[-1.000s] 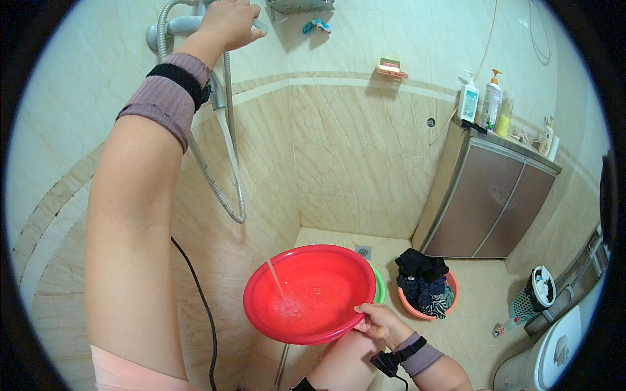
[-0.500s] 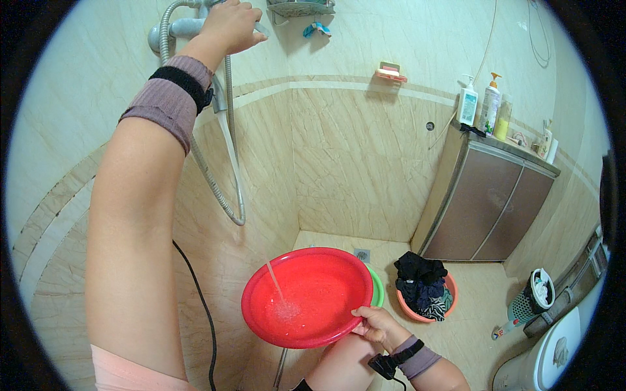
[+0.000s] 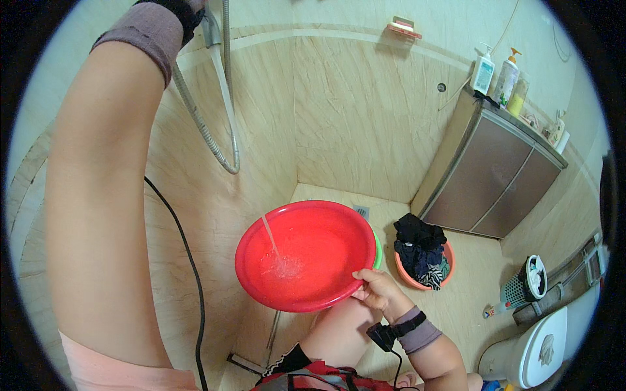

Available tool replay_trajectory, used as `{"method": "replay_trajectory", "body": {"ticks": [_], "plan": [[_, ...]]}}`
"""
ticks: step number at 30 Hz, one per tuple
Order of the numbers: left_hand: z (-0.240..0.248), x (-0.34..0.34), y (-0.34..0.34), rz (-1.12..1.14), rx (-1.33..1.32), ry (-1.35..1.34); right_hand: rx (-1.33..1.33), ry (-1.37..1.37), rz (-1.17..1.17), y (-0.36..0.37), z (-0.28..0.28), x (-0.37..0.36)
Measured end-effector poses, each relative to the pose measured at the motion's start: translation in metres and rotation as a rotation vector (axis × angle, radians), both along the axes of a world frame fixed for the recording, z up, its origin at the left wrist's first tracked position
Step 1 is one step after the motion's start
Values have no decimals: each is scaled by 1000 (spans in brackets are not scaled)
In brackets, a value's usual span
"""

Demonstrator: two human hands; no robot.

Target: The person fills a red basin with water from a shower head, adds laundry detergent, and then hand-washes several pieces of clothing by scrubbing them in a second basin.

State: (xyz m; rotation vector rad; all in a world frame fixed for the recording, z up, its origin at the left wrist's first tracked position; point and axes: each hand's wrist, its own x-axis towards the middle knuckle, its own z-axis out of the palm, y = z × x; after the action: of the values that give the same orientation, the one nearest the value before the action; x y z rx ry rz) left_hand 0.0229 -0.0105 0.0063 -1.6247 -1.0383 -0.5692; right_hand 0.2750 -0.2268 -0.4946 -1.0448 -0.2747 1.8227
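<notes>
A red basin (image 3: 329, 254) is held up in front of me, over my bare leg. My right hand (image 3: 378, 289) grips its near right rim, thumb on top and fingers underneath. A thin stream of water (image 3: 269, 233) falls into the basin's left part and splashes on the bottom. Up at the wall, water pours from a metal spout (image 3: 211, 31), beside a looping metal shower hose (image 3: 194, 114). My left arm reaches up along the left side; only its sleeve cuff shows at the top edge, and my left hand is beyond the picture.
Behind the basin is a green rim (image 3: 378, 251). An orange basin (image 3: 452, 264) of dark clothes stands on the floor at right. Farther right are a cabinet (image 3: 479, 169) with bottles, a basket bin (image 3: 515, 290) and a toilet (image 3: 548, 345). A black cable (image 3: 189, 260) hangs at left.
The view has tilted downward, so the tap and my left hand have left the top of the picture. Water keeps running into the red basin, still held by my right hand.
</notes>
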Motion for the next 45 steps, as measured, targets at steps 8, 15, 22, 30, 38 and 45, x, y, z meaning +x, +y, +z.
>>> {"method": "replay_trajectory", "body": {"ticks": [8, 15, 22, 30, 38, 45], "plan": [[-18, 9, 2, 207, 173, 142, 38, 44, -42, -7, -5, 1], [-32, 15, 29, 190, 202, 46, 52, 163, -205, -26, 25, 21], [-120, 130, 3, -254, -850, -79, 225, 131, -378, -79, 48, 92], [-212, 264, -68, -723, -1498, -211, 254, -20, -716, -186, 25, 160], [-345, 367, -129, -876, -1759, -307, 96, -106, -1078, -287, -61, 191], [-542, 368, -202, -545, -2345, -627, -189, -177, -1277, -359, -166, 219]]}}
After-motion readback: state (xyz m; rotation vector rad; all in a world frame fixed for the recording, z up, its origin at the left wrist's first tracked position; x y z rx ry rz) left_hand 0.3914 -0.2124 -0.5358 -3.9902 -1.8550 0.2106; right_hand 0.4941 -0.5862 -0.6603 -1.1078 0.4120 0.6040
